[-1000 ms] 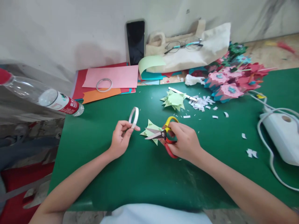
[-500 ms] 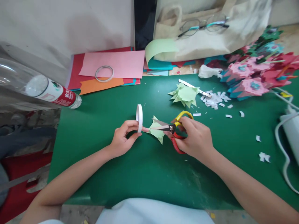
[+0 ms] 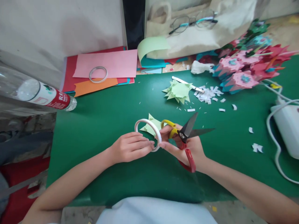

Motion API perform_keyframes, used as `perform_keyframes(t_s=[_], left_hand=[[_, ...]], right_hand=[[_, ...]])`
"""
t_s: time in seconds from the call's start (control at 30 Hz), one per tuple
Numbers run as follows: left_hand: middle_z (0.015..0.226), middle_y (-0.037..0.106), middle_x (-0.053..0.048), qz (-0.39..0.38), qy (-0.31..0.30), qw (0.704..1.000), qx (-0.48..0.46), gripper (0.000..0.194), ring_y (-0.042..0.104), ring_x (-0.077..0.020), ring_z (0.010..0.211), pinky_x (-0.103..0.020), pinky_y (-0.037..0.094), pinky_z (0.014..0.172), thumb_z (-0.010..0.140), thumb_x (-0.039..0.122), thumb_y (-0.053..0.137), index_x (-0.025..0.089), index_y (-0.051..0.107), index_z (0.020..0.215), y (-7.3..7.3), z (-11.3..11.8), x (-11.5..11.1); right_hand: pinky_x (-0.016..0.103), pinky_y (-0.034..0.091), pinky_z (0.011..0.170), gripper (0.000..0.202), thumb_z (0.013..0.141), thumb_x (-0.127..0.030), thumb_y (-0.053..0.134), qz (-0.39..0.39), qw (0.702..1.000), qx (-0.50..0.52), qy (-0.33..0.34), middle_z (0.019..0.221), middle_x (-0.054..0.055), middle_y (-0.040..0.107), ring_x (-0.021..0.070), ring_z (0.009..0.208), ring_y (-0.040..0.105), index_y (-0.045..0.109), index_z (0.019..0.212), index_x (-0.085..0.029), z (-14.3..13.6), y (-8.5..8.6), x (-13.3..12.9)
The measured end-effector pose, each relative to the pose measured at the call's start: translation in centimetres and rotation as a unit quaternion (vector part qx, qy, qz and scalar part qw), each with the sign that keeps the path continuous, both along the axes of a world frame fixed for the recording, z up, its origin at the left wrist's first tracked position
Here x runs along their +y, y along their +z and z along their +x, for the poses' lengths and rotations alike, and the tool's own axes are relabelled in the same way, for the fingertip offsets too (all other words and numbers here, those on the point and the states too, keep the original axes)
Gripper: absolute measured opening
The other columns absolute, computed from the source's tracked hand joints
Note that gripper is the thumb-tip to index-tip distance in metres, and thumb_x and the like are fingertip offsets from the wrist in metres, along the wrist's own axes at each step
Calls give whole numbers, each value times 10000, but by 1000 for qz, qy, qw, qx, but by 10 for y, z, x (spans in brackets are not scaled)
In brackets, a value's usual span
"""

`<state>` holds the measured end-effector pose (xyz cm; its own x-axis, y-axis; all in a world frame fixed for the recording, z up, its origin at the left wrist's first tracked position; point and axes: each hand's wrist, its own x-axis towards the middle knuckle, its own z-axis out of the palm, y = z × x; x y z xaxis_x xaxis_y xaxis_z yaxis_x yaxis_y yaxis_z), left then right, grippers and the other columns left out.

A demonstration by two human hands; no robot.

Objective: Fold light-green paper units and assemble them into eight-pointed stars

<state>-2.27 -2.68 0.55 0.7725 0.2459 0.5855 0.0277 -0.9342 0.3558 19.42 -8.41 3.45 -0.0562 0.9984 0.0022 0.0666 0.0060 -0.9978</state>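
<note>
A white tape roll (image 3: 153, 127) is held upright between both hands. My left hand (image 3: 132, 147) is closed on its lower left part. My right hand (image 3: 187, 149) pinches the roll's right edge with thumb and fingertip, while scissors (image 3: 182, 135) with yellow and red handles hang on its fingers, blades parted and pointing right. Behind the roll, a pale green pointed paper piece (image 3: 150, 123) lies on the green table (image 3: 105, 186), partly hidden. Farther back rests a layered green paper piece (image 3: 179, 91), beside a white-handled cutter (image 3: 184, 81) and white paper scraps (image 3: 209, 95).
Coloured paper sheets (image 3: 105, 62) with another tape roll (image 3: 98, 74) lie at the back left, near a plastic bottle (image 3: 53, 96). Glasses (image 3: 193, 22) rest on a cloth bag (image 3: 193, 43). Paper flowers (image 3: 243, 77) and a white device with a cable (image 3: 288, 127) are on the right.
The scissors have swung round from pointing left to pointing right. My right hand now touches the tape roll, which has turned and moved right with my left hand. The camera view has shifted slightly.
</note>
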Motion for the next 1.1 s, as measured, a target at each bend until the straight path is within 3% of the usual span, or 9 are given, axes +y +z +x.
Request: perform_keyframes(t_s=[0.13, 0.3, 0.6, 0.83, 1.0, 1.1], left_hand=[[943, 762, -41, 27, 24, 999, 18, 153, 693, -150, 779, -300, 526, 748, 880, 174, 618, 205, 627, 1029, -2, 1, -4], [711, 667, -7, 29, 54, 997, 40, 204, 596, -144, 607, -287, 410, 623, 928, 282, 558, 189, 571, 1109, -9, 2, -10], [660, 616, 1, 51, 69, 995, 47, 170, 517, -138, 548, -291, 401, 581, 928, 160, 495, 158, 513, 1097, -6, 5, -9], [731, 657, 4, 4, 75, 997, 15, 457, 557, -133, 572, -277, 439, 574, 910, 102, 481, 175, 381, 1350, -8, 4, -9], [696, 653, -2, -54, 89, 994, 19, 528, 583, -140, 563, -265, 469, 574, 899, 106, 484, 150, 374, 1413, -6, 2, -10], [788, 695, -36, -77, 73, 994, 22, 490, 635, -147, 634, -263, 504, 604, 897, 100, 471, 153, 419, 1381, -6, 0, -9]], right_hand=[[268, 581, 616, 280, 767, -398, 771, -11, 1000, 19, -10, 839, 23, 688, 140, 658, 649, 624, 940, -234, -3, -2, -4], [282, 564, 566, 253, 745, -386, 790, -38, 999, -7, 3, 761, 10, 693, 162, 634, 656, 648, 883, -229, -4, -2, -2], [279, 549, 593, 194, 781, -372, 758, -16, 999, -36, 19, 743, 8, 687, 143, 615, 629, 640, 807, -220, -1, -7, 3], [253, 454, 543, 180, 821, -330, 718, 87, 984, -152, -30, 673, -12, 619, 109, 567, 542, 609, 744, -209, -2, -11, 1], [272, 471, 565, 149, 854, -296, 676, 108, 977, -182, 14, 664, -10, 618, 124, 583, 565, 597, 748, -227, -2, -8, 0], [276, 488, 575, 107, 870, -283, 644, 116, 976, -176, 46, 709, 8, 655, 137, 620, 598, 616, 784, -226, -2, -6, 0]])
